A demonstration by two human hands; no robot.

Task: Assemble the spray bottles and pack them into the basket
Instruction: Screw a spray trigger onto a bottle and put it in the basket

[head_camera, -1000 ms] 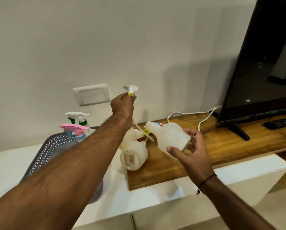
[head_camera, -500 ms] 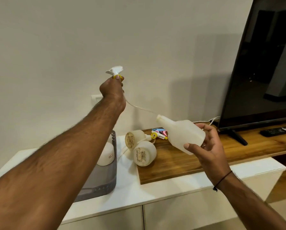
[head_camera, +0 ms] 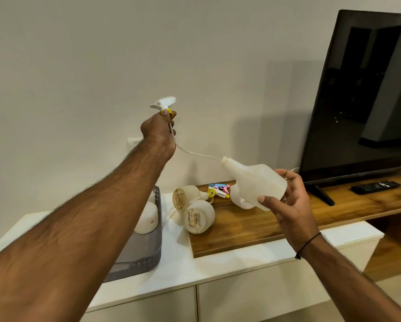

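Note:
My left hand [head_camera: 159, 132] grips a white spray head [head_camera: 163, 104] with a yellow collar, held high near the wall. Its clear dip tube [head_camera: 198, 155] curves down and right to the mouth of a white bottle [head_camera: 256, 181]. My right hand [head_camera: 288, 201] holds that bottle tilted, neck pointing left. Two white bottles [head_camera: 198, 219] lie on their sides on the wooden board's left end. A third bottle [head_camera: 240, 199] lies behind the held one. Loose spray heads [head_camera: 218, 189] in blue, pink and yellow lie beside them. The grey basket [head_camera: 146, 259] at the left holds a white bottle [head_camera: 147, 219].
A wooden board [head_camera: 241, 238] lies on the white cabinet top [head_camera: 185, 270]. A black television [head_camera: 362, 96] stands at the right on its foot [head_camera: 321, 195], with a remote control [head_camera: 376, 187] in front of it. A wall socket [head_camera: 133, 142] shows behind my left wrist.
My left hand has risen with the spray head, drawing the dip tube taut toward the bottle's mouth. My right hand lifted the bottle. The view has tilted, hiding most of the basket behind my left arm.

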